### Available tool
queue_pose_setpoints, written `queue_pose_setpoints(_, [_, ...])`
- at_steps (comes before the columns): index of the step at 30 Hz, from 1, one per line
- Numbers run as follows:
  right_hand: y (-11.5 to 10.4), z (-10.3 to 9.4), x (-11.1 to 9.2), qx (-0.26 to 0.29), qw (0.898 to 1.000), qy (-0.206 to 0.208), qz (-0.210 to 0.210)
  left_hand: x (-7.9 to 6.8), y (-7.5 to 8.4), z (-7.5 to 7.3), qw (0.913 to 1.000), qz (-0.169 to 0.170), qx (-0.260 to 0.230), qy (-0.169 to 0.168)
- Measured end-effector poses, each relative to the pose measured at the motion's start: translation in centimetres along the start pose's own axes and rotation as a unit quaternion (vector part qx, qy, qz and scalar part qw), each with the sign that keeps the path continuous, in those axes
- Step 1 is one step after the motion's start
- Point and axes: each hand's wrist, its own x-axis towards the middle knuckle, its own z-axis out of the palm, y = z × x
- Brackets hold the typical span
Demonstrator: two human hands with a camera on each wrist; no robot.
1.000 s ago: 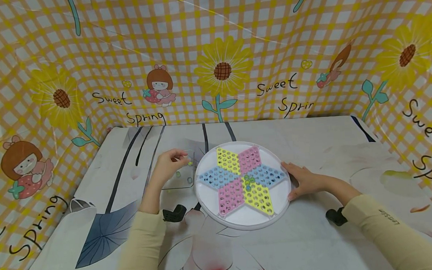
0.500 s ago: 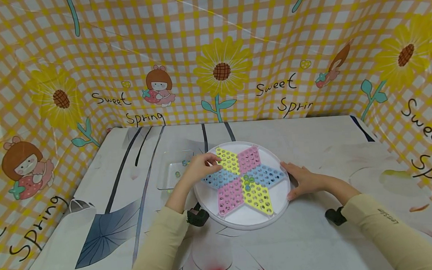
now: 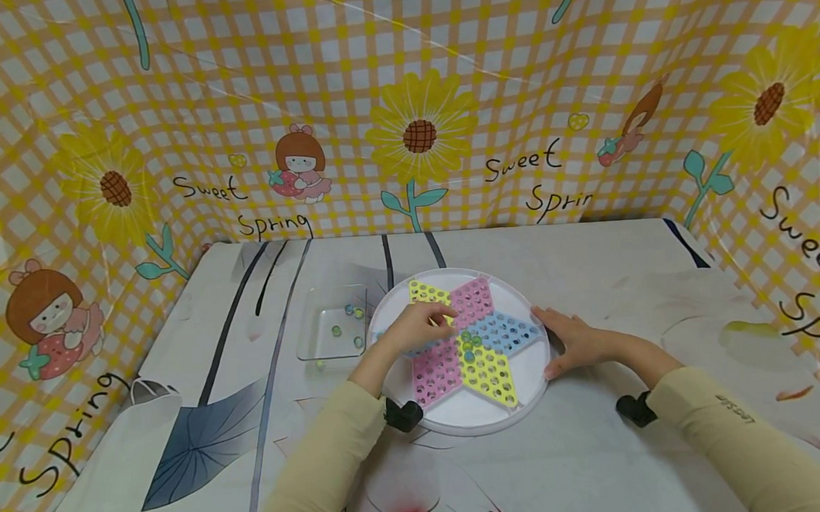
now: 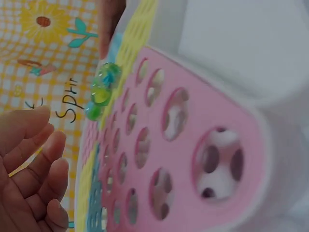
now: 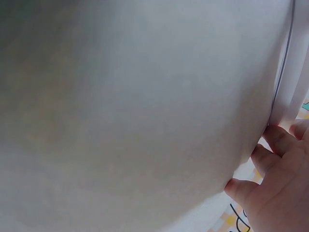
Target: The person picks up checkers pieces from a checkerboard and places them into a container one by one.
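In the head view, a round white Chinese checkers board with pink, yellow and blue star points lies on the table. Several glass marbles sit near its centre; the left wrist view shows these marbles close up in green and blue. Above the board's left half is my left hand, thumb and index finger pinched together, seemingly on a marble the fingers hide. My right hand rests against the right rim, thumb and fingers spread. In the right wrist view the right hand's fingertips touch down beside the rim.
A clear plastic box with several marbles stands left of the board. A white tablecloth with painted leaves and petals covers the table. Checked cloth hangs behind and at both sides.
My left hand has moved right, from over the clear box to above the board near its centre, uncovering the box. The right hand stays at the rim.
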Motion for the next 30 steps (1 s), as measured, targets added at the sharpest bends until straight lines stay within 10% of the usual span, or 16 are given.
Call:
queue_pose_setpoints(14, [-0.1,0.1,-0.1,-0.011,1.000,0.007,-0.008,0.4,0.4,1.2,0.9934,-0.030,0.081,-0.075])
queue_pose_setpoints(30, [-0.4,-0.1,-0.3,-0.003,1.000,0.004,-0.008,0.6,0.0,2.0,0.9947,-0.027,0.093,-0.033])
